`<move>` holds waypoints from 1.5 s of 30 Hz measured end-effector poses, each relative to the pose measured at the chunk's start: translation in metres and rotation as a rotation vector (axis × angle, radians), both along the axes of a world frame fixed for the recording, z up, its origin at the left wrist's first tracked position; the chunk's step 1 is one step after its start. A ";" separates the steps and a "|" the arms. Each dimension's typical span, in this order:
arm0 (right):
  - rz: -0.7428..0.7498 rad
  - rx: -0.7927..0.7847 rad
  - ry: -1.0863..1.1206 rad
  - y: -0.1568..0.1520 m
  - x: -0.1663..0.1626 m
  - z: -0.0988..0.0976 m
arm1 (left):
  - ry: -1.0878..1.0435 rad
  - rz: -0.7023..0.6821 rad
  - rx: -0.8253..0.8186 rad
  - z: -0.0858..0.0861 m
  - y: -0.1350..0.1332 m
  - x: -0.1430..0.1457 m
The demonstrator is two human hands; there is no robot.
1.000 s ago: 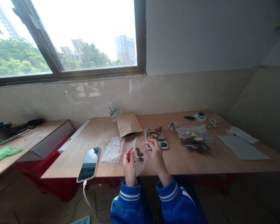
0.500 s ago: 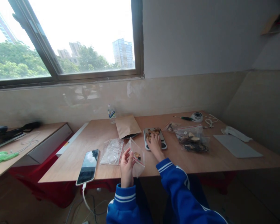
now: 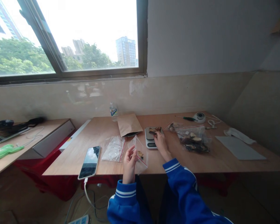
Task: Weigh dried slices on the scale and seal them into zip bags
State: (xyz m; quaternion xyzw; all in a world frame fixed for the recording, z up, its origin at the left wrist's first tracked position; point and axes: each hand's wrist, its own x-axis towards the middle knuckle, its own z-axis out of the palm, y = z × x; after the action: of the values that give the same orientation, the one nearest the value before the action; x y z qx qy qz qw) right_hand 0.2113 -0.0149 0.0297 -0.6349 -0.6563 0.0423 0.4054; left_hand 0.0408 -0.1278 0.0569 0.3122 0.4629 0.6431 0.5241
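My left hand [image 3: 130,160] holds a small clear zip bag [image 3: 140,152] upright at the table's near edge; a few brown dried pieces lie inside it. My right hand [image 3: 161,142] reaches forward over a small digital scale [image 3: 150,139]. Its fingers curl on the dried brown pieces [image 3: 154,130] piled on the scale's platform. Whether they grip a piece I cannot make out. Both arms wear blue sleeves with white stripes.
An empty clear bag [image 3: 114,148] and a phone [image 3: 90,157] on a white cable lie left of my hands. A brown paper pouch [image 3: 129,123] and water bottle [image 3: 113,111] stand behind. Right: a larger bag of dried pieces [image 3: 193,138], screwdriver [image 3: 186,118], grey sheet [image 3: 240,147].
My right hand left the small bag and reached out to the pieces on the scale. The left hand kept hold of the bag, shifting slightly.
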 end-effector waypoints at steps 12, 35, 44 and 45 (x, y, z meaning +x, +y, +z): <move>0.660 -0.460 0.553 -0.062 -0.020 0.075 | 0.000 0.009 0.005 -0.006 0.002 0.000; -0.092 -0.002 -0.016 0.022 -0.008 0.015 | -0.240 0.143 -0.045 -0.005 0.003 -0.016; -0.004 -0.140 -0.145 0.056 0.011 -0.006 | -0.238 0.130 -0.054 -0.001 0.002 -0.011; 0.010 -0.119 -0.111 0.057 0.013 -0.006 | -0.242 0.132 -0.054 -0.002 0.003 -0.011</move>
State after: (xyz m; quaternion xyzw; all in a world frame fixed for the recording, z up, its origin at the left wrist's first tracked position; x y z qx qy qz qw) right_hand 0.2239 0.0424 0.0242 -0.6561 -0.6771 0.0480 0.3299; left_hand 0.0299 -0.1250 0.0553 0.1871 0.4331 0.6963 0.5409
